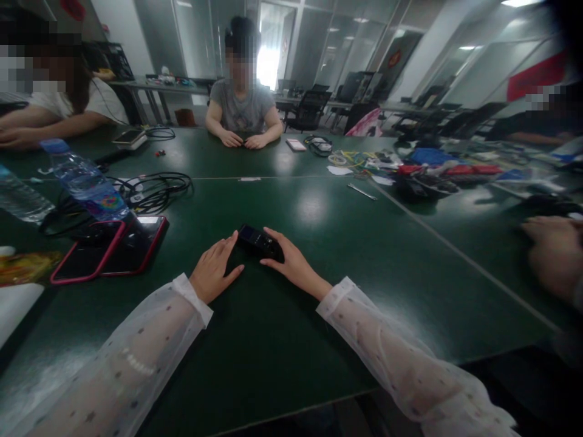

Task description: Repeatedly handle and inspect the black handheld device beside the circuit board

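Observation:
A small black device with a little screen and buttons (255,237) lies on the dark green table (314,267) in front of me. My right hand (294,261) grips its right end, thumb on the near side and fingers over the far side. Beside the device's left end rests my left hand (214,267), fingers stretched out and thumb apart, holding nothing. Its fingertips are at the device's edge; whether they touch it I cannot tell. Sheer white sleeves with dark stars cover both my forearms.
To the left are two red-edged phones (139,246), a plastic water bottle (88,182) and coiled black cables (168,185). A wrench (362,192) lies ahead to the right, before a heap of cables and bags (428,170). People sit opposite, at left and at right.

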Action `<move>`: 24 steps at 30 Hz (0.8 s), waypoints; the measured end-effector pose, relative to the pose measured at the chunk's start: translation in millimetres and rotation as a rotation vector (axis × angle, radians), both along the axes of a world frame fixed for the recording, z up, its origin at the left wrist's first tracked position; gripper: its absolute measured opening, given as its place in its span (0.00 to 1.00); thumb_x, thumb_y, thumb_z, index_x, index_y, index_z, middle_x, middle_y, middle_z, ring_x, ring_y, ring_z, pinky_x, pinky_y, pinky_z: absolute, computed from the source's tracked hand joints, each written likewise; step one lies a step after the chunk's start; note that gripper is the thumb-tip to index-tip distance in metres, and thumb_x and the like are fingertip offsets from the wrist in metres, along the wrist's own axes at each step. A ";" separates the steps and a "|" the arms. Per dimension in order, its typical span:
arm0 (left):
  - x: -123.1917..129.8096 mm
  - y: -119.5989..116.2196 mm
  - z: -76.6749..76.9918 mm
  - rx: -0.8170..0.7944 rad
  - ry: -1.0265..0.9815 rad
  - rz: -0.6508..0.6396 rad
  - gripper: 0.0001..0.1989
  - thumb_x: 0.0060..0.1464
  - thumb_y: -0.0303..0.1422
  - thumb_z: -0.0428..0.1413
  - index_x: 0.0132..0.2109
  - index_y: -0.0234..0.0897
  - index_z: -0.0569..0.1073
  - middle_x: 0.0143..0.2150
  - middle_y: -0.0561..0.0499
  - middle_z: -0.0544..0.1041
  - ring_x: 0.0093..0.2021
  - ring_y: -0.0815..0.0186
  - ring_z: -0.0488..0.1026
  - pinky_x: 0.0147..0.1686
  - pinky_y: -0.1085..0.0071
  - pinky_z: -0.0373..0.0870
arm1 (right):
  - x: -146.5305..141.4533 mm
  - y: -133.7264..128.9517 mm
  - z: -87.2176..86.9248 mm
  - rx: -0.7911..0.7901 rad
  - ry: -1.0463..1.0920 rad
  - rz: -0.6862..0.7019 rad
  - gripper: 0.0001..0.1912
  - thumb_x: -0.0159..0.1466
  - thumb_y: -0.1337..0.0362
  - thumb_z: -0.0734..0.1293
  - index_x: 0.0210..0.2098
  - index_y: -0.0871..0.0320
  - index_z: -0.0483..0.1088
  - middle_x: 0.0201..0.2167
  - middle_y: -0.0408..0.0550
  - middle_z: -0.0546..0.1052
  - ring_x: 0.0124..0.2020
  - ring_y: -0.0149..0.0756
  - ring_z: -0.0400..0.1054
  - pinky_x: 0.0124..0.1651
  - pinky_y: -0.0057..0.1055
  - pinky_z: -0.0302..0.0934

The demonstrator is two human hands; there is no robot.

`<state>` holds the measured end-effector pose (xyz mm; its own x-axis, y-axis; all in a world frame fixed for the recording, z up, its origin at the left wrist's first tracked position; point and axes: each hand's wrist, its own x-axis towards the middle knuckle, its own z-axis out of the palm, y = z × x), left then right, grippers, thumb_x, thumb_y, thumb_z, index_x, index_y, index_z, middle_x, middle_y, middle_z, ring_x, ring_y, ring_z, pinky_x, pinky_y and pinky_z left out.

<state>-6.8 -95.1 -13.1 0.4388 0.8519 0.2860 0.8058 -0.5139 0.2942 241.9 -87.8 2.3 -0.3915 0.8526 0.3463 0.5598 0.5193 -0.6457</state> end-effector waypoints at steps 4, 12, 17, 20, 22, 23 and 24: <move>0.7 -0.4 2.3 -0.022 0.036 -0.003 0.37 0.63 0.45 0.47 0.70 0.43 0.38 0.67 0.41 0.59 0.65 0.50 0.58 0.58 0.51 0.61 | -0.3 0.5 -1.7 0.005 -0.029 -0.017 0.38 0.60 0.56 0.70 0.65 0.45 0.50 0.61 0.51 0.65 0.61 0.46 0.61 0.59 0.53 0.59; 1.2 -0.5 1.1 -0.037 0.055 0.026 0.38 0.62 0.47 0.46 0.70 0.39 0.39 0.66 0.39 0.60 0.65 0.49 0.58 0.58 0.51 0.60 | -1.0 -0.7 0.6 0.010 -0.090 -0.057 0.40 0.60 0.51 0.69 0.66 0.47 0.50 0.62 0.53 0.65 0.60 0.49 0.62 0.58 0.54 0.60; 2.2 -0.2 1.6 -0.055 0.089 0.037 0.37 0.63 0.47 0.45 0.70 0.34 0.43 0.66 0.37 0.59 0.66 0.50 0.57 0.60 0.52 0.59 | -0.7 -1.3 0.6 0.044 -0.082 -0.034 0.35 0.64 0.53 0.65 0.66 0.49 0.49 0.61 0.54 0.66 0.59 0.47 0.63 0.58 0.53 0.60; 3.2 -0.4 3.8 -0.057 0.108 0.043 0.37 0.63 0.47 0.46 0.70 0.32 0.44 0.66 0.36 0.59 0.66 0.50 0.56 0.61 0.53 0.58 | -1.0 -0.3 -1.5 0.047 -0.084 -0.039 0.36 0.63 0.54 0.66 0.66 0.49 0.49 0.61 0.53 0.66 0.59 0.46 0.63 0.59 0.52 0.60; 3.6 -0.7 5.7 -0.060 0.126 0.037 0.34 0.63 0.47 0.45 0.68 0.31 0.50 0.67 0.37 0.59 0.66 0.51 0.56 0.61 0.53 0.58 | -1.2 0.7 -2.9 0.040 -0.088 -0.051 0.37 0.62 0.54 0.67 0.66 0.49 0.49 0.61 0.53 0.65 0.60 0.46 0.62 0.60 0.51 0.59; 3.7 -0.9 6.7 -0.064 0.136 0.032 0.32 0.63 0.47 0.45 0.67 0.32 0.54 0.67 0.38 0.59 0.66 0.51 0.56 0.61 0.53 0.58 | -1.2 1.2 -3.5 0.037 -0.088 -0.056 0.37 0.62 0.54 0.67 0.66 0.49 0.49 0.61 0.53 0.65 0.60 0.46 0.62 0.60 0.51 0.59; 3.7 -1.1 7.5 -0.069 0.144 0.029 0.31 0.63 0.47 0.45 0.66 0.32 0.57 0.67 0.38 0.59 0.66 0.51 0.55 0.61 0.52 0.58 | -1.1 1.5 -3.9 0.034 -0.087 -0.058 0.37 0.62 0.54 0.68 0.66 0.48 0.49 0.62 0.53 0.65 0.60 0.46 0.62 0.60 0.51 0.59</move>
<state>-3.1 -96.2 -5.5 0.4461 0.8802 0.1622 0.8564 -0.4724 0.2082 240.8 -86.2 -1.6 -0.3717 0.8631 0.3418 0.6430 0.5049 -0.5758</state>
